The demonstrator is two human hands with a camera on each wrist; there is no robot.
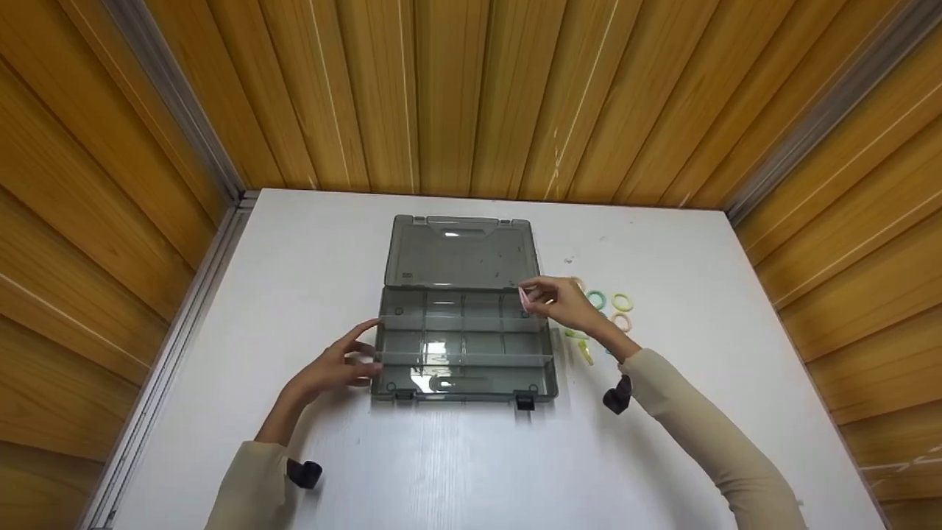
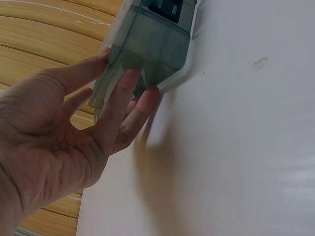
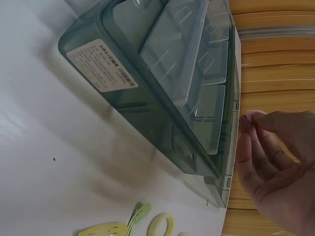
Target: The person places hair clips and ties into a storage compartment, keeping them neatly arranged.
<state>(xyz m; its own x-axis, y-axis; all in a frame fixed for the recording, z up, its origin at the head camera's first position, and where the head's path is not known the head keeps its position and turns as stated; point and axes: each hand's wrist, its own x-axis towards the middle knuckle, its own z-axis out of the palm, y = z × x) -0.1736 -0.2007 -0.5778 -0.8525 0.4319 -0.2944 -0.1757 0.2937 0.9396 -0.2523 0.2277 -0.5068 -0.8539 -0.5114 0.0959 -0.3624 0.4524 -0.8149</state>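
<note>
A translucent grey-green compartment box (image 1: 465,395) lies on the white table, its lid (image 1: 464,254) folded back away from me. Clear dividers split its inside into compartments. At its left side, my left hand (image 1: 335,366) touches the wall with spread, loosely bent fingers; the left wrist view shows those fingertips (image 2: 130,76) against the box. Over the back right corner, my right hand (image 1: 563,303) pinches a small pink hair clip (image 1: 523,299) between thumb and fingers. Only a sliver of the clip shows in the right wrist view, the rest being hidden by the fingertips.
Right of the box lie several pastel hair ties, among them a yellow ring (image 1: 622,302) and a green ring (image 1: 597,299). Closer to me is a yellow hair clip (image 1: 585,352). Wood-patterned walls (image 1: 471,96) enclose the table's back and sides.
</note>
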